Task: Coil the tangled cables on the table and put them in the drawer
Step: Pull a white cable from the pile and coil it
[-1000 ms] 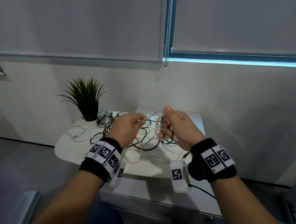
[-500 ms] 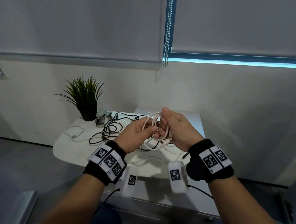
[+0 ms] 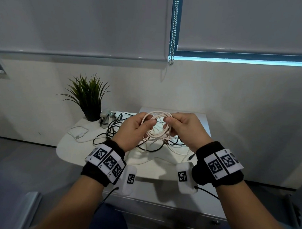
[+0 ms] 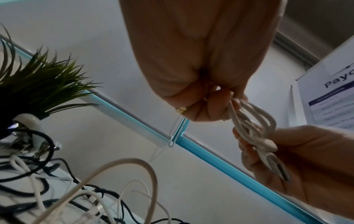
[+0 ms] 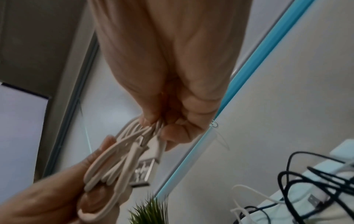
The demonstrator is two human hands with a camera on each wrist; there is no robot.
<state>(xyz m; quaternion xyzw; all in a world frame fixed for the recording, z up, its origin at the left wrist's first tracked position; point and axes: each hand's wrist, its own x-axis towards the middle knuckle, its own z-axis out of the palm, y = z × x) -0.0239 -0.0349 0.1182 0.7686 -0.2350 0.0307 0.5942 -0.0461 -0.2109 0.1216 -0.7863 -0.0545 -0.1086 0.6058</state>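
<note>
Potted plant: a spiky green plant [image 3: 88, 91] in a dark pot stood far left of the left hand, at the table's back corner.
Stapler: a small pale and metal stapler [image 3: 105, 118] lay just right of the pot, left of the left hand.
White adapter: a flat white block [image 3: 79, 133] with a thin white lead lay left of and below the left hand.
Table: a smooth white top with rounded edge [image 3: 69, 154] lay beneath both hands.
Tangled cables: thin black and white cords [image 3: 111, 129] sprawled on the table under and behind the hands, looping over one another.
Left hand: the left hand [image 3: 135, 129] pinched the left side of the coil, thumb and fingers curled on its strands.
Coiled cable: a pale pink, smooth, round-section cable [image 3: 157, 118] wound in several loops was held above the table between the two hands; its metal USB plug [image 5: 142, 172] hung from the bundle.
Right hand: the right hand [image 3: 186, 128] gripped the right side of the coil, fingertips closed on the strands.
Drawer: a grey drawer front [image 3: 167, 215] sat below both wrists, under the table edge, closed.
Blind chain: a beaded metal chain [image 3: 174, 28] hung well above the hands.
</note>
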